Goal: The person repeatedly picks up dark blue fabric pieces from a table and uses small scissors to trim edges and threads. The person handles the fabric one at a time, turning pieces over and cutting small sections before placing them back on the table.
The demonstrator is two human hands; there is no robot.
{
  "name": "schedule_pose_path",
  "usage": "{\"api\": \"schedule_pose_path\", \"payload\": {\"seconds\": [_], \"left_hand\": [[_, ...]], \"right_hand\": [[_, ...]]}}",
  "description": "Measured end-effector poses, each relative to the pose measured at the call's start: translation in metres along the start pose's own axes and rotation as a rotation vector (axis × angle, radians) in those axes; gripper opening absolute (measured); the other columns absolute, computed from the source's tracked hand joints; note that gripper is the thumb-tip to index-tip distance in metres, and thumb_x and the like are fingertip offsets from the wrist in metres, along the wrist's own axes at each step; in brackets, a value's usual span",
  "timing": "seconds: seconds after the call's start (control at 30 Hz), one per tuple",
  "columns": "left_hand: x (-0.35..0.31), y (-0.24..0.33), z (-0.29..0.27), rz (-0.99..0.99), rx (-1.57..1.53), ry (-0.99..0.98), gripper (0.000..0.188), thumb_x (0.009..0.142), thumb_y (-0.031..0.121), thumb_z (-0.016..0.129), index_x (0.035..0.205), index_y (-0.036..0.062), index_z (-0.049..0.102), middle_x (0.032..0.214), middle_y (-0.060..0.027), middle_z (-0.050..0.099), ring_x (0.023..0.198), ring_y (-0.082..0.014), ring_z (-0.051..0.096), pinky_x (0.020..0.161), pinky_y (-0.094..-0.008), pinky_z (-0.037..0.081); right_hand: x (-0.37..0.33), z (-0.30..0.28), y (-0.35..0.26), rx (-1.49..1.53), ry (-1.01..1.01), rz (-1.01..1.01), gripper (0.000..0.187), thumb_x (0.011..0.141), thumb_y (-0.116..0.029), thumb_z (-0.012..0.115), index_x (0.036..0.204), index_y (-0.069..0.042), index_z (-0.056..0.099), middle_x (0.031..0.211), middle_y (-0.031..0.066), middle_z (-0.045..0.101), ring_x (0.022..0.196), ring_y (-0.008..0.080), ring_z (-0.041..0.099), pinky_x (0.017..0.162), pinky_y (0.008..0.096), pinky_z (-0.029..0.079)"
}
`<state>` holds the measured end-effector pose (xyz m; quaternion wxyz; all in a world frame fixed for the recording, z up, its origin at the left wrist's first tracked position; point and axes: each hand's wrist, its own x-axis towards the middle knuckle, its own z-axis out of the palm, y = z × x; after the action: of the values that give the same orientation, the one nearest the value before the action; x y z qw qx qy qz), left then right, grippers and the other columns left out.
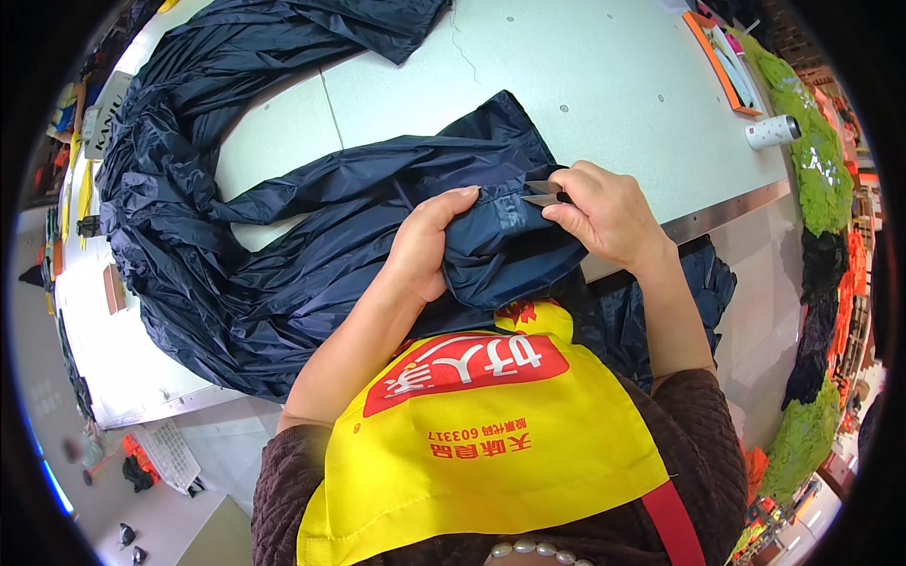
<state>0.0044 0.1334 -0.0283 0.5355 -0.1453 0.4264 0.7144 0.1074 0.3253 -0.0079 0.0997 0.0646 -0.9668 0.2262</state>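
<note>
A dark navy garment of thin, shiny cloth [321,193] lies bunched across the table and curves round at the left. Close in front of me, my left hand [423,241] grips a folded end of it, with the thumb on top beside a seam. At that end shows a lighter, worn-looking patch [510,212]. My right hand [604,212] is closed round small thread snips [540,193]. Their two pointed blades stand apart and point left, at the edge of the cloth by the patch. The snips' handle is mostly hidden in my fingers.
The pale table [604,75] has a metal-edged front. An orange tray [722,61] and a white cup [772,132] stand at the far right. More navy cloth [703,292] hangs below the edge at right. Green cloth [812,160] is piled beyond. A small box [113,288] sits at left.
</note>
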Motion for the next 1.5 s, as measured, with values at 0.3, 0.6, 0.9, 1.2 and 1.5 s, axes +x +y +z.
{"api": "schedule_pose_path", "payload": {"seconds": [0.3, 0.6, 0.9, 1.2, 1.5], "left_hand": [[0.005, -0.004, -0.004, 0.021, 0.039, -0.069, 0.027, 0.085, 0.022, 0.053, 0.1, 0.0003, 0.058, 0.091, -0.0115, 0.065, 0.078, -0.0208, 0.065, 0.072, -0.0326, 0.054], [0.002, -0.004, -0.001, -0.007, 0.009, -0.049, 0.026, 0.087, 0.018, 0.051, 0.101, -0.0018, 0.058, 0.095, -0.0119, 0.064, 0.083, -0.0194, 0.063, 0.077, -0.0321, 0.052], [0.015, -0.014, -0.008, -0.021, 0.045, -0.107, 0.023, 0.087, 0.019, 0.052, 0.098, -0.0002, 0.06, 0.095, -0.0092, 0.064, 0.084, -0.0172, 0.061, 0.078, -0.0284, 0.049], [0.06, 0.066, -0.065, 1.313, 1.935, 0.458, 0.027, 0.078, 0.028, 0.062, 0.093, 0.0057, 0.063, 0.089, -0.0122, 0.062, 0.089, -0.0298, 0.057, 0.084, -0.0423, 0.04], [0.076, 0.123, -0.168, -0.139, 2.101, -0.027, 0.044, 0.082, 0.043, 0.049, 0.091, 0.0041, 0.067, 0.098, -0.0218, 0.062, 0.095, -0.036, 0.058, 0.084, -0.0439, 0.045]], "right_hand": [[0.002, 0.005, 0.0, 0.025, 0.0, -0.012, 0.03, 0.086, -0.035, 0.056, 0.085, -0.005, 0.057, 0.071, 0.0066, 0.056, 0.059, 0.0198, 0.054, 0.051, 0.0276, 0.043], [-0.002, 0.007, 0.011, 0.233, 0.05, -0.005, 0.028, 0.089, -0.032, 0.052, 0.083, -0.005, 0.058, 0.07, 0.0061, 0.055, 0.059, 0.0176, 0.052, 0.053, 0.0256, 0.041], [0.022, 0.007, -0.016, 0.571, 0.255, 0.306, 0.027, 0.079, -0.024, 0.068, 0.093, -0.004, 0.057, 0.075, 0.0016, 0.052, 0.061, 0.0079, 0.043, 0.057, 0.0206, 0.039], [-0.016, 0.124, 0.072, 0.078, -0.099, 0.214, 0.009, 0.077, -0.012, 0.059, 0.081, -0.005, 0.056, 0.076, 0.0138, 0.058, 0.073, 0.0335, 0.058, 0.062, 0.0395, 0.047], [-0.014, 0.112, 0.083, 0.58, -0.281, 0.455, 0.018, 0.08, -0.017, 0.063, 0.076, -0.002, 0.057, 0.069, 0.0126, 0.059, 0.062, 0.0224, 0.056, 0.059, 0.029, 0.044]]}}
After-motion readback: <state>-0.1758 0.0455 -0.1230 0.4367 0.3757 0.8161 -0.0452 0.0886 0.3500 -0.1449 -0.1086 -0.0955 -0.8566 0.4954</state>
